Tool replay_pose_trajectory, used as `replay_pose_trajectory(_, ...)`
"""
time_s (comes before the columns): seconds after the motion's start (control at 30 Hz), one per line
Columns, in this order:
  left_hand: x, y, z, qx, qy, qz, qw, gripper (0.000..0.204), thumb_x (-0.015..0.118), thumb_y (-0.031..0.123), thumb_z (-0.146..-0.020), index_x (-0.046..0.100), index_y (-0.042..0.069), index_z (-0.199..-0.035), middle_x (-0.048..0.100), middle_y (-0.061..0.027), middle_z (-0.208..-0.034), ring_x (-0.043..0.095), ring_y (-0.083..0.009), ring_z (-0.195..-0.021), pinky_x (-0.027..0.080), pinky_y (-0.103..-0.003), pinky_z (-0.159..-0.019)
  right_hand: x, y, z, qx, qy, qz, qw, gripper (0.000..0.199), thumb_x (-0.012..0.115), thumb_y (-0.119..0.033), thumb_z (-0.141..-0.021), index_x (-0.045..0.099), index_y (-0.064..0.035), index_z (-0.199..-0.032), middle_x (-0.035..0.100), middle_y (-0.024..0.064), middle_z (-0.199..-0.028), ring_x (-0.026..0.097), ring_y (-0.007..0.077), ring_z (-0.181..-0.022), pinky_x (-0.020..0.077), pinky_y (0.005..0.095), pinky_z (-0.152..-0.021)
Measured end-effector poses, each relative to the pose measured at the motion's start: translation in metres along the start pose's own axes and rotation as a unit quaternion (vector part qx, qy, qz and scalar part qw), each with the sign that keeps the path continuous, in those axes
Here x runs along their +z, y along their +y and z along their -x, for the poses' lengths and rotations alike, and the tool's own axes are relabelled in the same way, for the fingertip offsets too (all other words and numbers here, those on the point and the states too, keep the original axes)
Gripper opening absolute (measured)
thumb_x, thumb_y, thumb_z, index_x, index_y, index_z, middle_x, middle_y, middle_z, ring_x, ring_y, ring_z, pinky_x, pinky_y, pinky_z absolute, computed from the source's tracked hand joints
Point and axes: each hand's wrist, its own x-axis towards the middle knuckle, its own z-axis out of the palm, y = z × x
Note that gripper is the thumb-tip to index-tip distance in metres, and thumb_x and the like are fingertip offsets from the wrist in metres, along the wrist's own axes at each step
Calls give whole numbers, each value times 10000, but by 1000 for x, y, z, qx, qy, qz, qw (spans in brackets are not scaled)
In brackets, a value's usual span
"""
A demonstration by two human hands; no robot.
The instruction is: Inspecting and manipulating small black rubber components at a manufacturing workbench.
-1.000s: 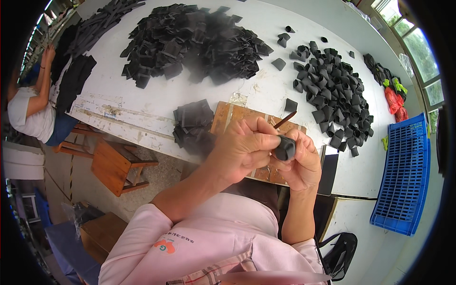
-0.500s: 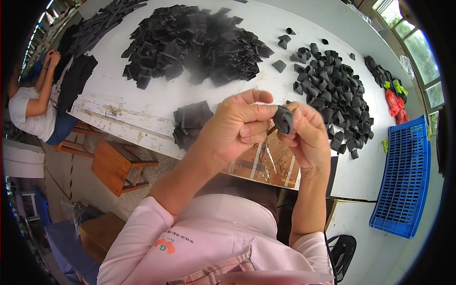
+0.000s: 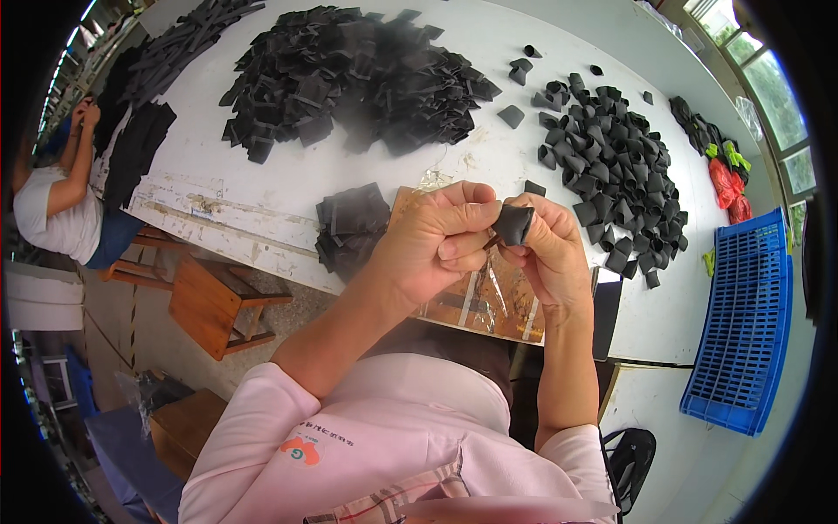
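Above a white table (image 3: 271, 179), slightly right of frame centre, the left hand (image 3: 441, 236) and right hand (image 3: 555, 249) pinch, thumbs against fingers, a small black cupped piece (image 3: 514, 224), presumably light and pliable, best gripped at opposite edges.

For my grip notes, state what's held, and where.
A small black piece: the left hand at its left edge, the right hand at its right side. A thin dark thing between them is mostly hidden, its hold unclear.

Bright daylight fills the window (image 3: 775, 105) — edges bend, haze softens the black pile (image 3: 349, 79).
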Motion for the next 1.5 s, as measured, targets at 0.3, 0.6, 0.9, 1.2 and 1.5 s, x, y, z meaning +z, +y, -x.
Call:
replay_pose_trajectory(0.3,8,-15,1,49,34,-61,996,42,478,54,-832,477,66,-792,406,38,-552,280,-10,-361,227,-158,-339,12,1,21,24,114,74,990,216,542,-275,-815,532,-81,-722,422,-49,-583,388,36,-533,321,186,-463)
replay_pose_trajectory(0.6,-29,-17,-17,97,-54,-66,992,49,483,82,-861,512,44,-875,499,-7,-645,266,-15,-368,212,-148,-330,12,15,18,-59,60,-17,996,305,527,-313,-845,514,-63,-671,431,-32,-543,357,37,-442,291,173,-385)
replay_pose_trajectory(0.9,-31,-22,-25,134,-69,-56,987,33,486,79,-861,514,62,-854,467,11,-600,266,-12,-365,214,-149,-321,13,15,13,-55,69,-19,996,302,532,-327,-841,513,-64,-694,405,-29,-545,349,41,-444,286,171,-380)
replay_pose_trajectory(1.2,-28,-23,-25,103,-34,-24,994,24,488,72,-854,503,55,-845,498,-7,-613,292,-25,-363,229,-156,-314,15,18,15,-56,56,-32,996,246,509,-297,-859,528,-76,-754,414,-52,-602,347,20,-506,282,147,-409)
replay_pose_trajectory(1.5,-27,-21,-19,92,-35,-43,994,41,495,97,-856,508,59,-848,495,-2,-601,297,-29,-362,232,-163,-311,16,24,16,-79,68,-44,994,235,513,-291,-858,528,-83,-749,413,-58,-592,345,27,-490,285,153,-409)
